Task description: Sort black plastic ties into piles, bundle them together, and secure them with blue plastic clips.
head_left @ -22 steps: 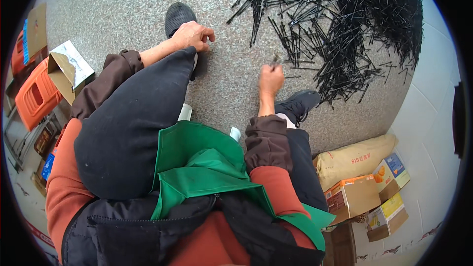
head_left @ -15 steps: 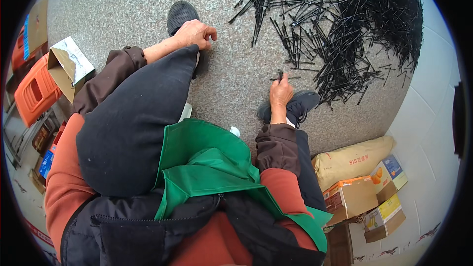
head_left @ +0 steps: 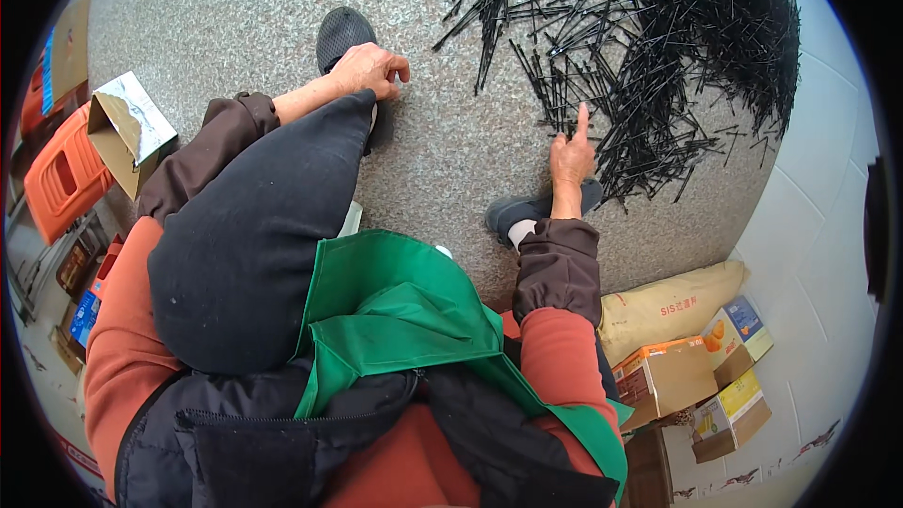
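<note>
A large heap of thin black sticks (head_left: 649, 94) spreads over the speckled surface at the far right, dense at the back and looser toward me. My right hand (head_left: 571, 158) is at the near edge of the loose sticks, with its index finger stretched out toward them. I see no stick in its grasp. My left hand (head_left: 367, 70) rests on my raised left knee (head_left: 353, 118), fingers loosely bent and apart, with nothing visible in them. Its fingertips are partly hidden.
My shoes (head_left: 346, 36) stand on the grey speckled floor (head_left: 442, 146). A green apron (head_left: 404, 310) covers my lap. To the right are a tan sack (head_left: 668, 310) and several cardboard boxes (head_left: 670, 378) by a white wall. Orange stools (head_left: 68, 169) and an open carton (head_left: 132, 127) stand left.
My right hand has moved forward and to the right, closer to the heap. The small dark sticks at its fingertips no longer show there, and its index finger is now extended. My left hand stays put.
</note>
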The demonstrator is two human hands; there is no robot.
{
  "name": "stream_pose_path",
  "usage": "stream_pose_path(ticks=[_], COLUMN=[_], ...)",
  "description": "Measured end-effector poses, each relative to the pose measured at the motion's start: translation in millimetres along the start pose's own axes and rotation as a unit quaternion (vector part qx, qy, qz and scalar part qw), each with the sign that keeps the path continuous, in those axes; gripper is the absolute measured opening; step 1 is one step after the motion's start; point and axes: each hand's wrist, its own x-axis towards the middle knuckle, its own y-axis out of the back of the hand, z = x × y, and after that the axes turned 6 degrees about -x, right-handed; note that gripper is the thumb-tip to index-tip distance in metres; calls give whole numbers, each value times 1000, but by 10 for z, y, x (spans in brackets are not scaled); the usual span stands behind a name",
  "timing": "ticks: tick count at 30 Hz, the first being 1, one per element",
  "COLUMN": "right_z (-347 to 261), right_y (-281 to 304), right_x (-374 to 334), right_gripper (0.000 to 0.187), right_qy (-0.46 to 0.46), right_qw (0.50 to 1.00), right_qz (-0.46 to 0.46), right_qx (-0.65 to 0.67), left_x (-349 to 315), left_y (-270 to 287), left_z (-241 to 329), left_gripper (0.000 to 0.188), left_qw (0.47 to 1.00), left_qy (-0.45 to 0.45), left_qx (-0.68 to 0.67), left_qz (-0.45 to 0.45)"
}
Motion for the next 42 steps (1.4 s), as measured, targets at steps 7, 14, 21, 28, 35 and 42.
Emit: stream_pose_path(ticks=[7, 14, 21, 28, 35, 42], right_z=[-277, -374, -300, -902, -645, -179], right_y=[-326, -567, -309, -404, -645, -468], right_x=[-135, -563, -472, -157, -144, -334], right_gripper=[28, 20, 30, 21, 17, 31], right_qy=[134, 50, -110, 91, -14, -201], right_qw=[990, 992, 993, 991, 992, 924], right_qz=[-8, -47, -16, 45, -47, -64], right_qx=[-31, 110, 35, 92, 116, 319], left_x=[8, 3, -18, 3, -4, 65], left_y=[-8, 16, 9, -10, 44, -58], left_z=[14, 46, 2, 16, 44, 92], left_gripper=[28, 28, 29, 28, 30, 30], left_qw=[1000, 1000, 1000, 1000, 1000, 1000], left_qy=[1, 9, 1, -8, 16, 1], left_qx=[-4, -11, -8, -15, -17, -26], left_qz=[-3, 0, 17, 19, -3, -4])
